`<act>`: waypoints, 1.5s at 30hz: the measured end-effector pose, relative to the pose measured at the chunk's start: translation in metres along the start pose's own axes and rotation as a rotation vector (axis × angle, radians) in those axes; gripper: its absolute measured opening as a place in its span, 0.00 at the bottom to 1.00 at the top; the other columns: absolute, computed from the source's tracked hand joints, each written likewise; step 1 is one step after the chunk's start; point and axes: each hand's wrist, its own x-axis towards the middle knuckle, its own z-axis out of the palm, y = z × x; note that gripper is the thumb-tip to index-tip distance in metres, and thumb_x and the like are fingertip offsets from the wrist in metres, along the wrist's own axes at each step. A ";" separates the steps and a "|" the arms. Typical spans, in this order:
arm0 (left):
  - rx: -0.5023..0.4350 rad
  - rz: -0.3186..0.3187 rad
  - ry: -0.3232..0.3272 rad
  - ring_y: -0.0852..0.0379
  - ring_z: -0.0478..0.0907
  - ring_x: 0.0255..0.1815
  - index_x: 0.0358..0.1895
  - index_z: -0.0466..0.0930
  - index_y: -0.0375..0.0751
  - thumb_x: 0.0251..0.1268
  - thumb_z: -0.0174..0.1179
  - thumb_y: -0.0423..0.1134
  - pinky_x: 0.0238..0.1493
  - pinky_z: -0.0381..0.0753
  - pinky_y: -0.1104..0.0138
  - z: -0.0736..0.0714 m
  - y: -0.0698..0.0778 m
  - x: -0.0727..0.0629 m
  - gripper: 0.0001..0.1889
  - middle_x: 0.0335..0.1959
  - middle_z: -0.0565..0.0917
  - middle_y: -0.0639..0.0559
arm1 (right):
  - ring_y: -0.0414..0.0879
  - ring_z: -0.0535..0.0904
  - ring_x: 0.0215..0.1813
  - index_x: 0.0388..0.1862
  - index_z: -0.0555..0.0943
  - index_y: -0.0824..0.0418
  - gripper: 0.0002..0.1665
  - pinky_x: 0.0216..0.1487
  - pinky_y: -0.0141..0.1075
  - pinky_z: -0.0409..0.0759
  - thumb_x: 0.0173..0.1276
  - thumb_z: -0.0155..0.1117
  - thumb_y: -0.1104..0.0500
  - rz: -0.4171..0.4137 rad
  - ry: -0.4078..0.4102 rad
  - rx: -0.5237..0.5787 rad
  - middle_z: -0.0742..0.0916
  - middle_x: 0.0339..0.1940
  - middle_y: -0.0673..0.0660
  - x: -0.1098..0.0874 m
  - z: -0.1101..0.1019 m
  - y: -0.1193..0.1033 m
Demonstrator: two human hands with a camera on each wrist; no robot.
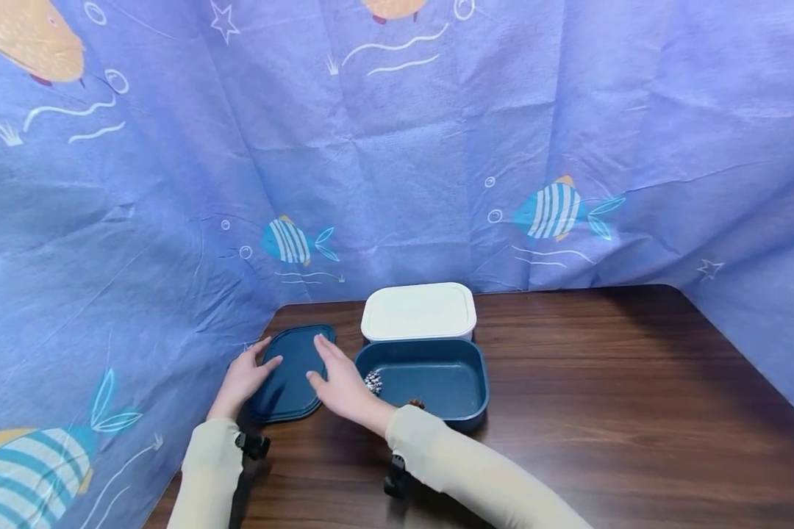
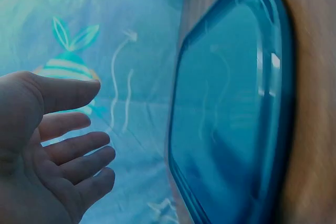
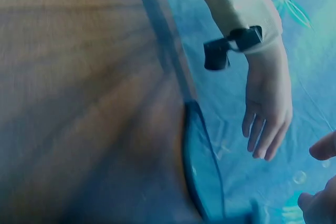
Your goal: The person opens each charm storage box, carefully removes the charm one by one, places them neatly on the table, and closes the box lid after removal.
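The left hand [image 1: 243,376] is released: its fingers are loosely bent around nothing, and the left wrist view places it apart from the lid [image 1: 292,376]. The right hand [image 1: 345,386] is likewise released, its thumb and forefinger spread with nothing between them; whether it touches the lid cannot be determined. The lid, dark blue and round-cornered, lies flat on the table [image 1: 609,411] between the two hands, the left hand at its left rim and the right hand over its right rim. Its left side is near the table's left edge, leaving little room there. A narrow strip of wood separates its right rim from the box [image 1: 437,378], and the right hand crosses that strip. The box is open at the top; a white-tipped pine cone [image 1: 373,382] is at its left wall, and a brown item [image 1: 415,403], mostly hidden by the right forearm, shows at its front. Directly behind stands a container [image 1: 418,314] with a white top, close to the rear edge. The widest stretch of wood runs from the box's right wall to the table's right edge. A blue fish-print curtain [image 1: 403,184] borders the table's left and rear edges.
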 end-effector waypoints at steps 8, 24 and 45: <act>0.001 0.120 0.017 0.31 0.58 0.75 0.80 0.56 0.37 0.77 0.56 0.49 0.68 0.63 0.38 0.013 0.036 0.021 0.36 0.76 0.61 0.31 | 0.49 0.56 0.80 0.83 0.55 0.58 0.40 0.75 0.46 0.62 0.78 0.58 0.58 0.008 0.077 -0.055 0.59 0.82 0.54 0.003 -0.054 0.016; -0.067 0.284 -0.001 0.32 0.64 0.72 0.78 0.61 0.39 0.77 0.56 0.50 0.65 0.68 0.40 0.043 0.092 0.047 0.33 0.72 0.68 0.32 | 0.62 0.66 0.74 0.80 0.59 0.66 0.40 0.73 0.51 0.64 0.73 0.62 0.61 0.034 0.298 -0.160 0.67 0.78 0.66 -0.010 -0.154 0.068; -0.128 0.296 -0.086 0.34 0.62 0.74 0.78 0.61 0.39 0.77 0.56 0.47 0.67 0.67 0.41 0.062 0.106 0.065 0.32 0.75 0.64 0.33 | 0.67 0.68 0.71 0.77 0.62 0.71 0.37 0.67 0.54 0.71 0.73 0.61 0.60 0.178 0.344 -0.221 0.66 0.76 0.71 -0.036 -0.228 0.142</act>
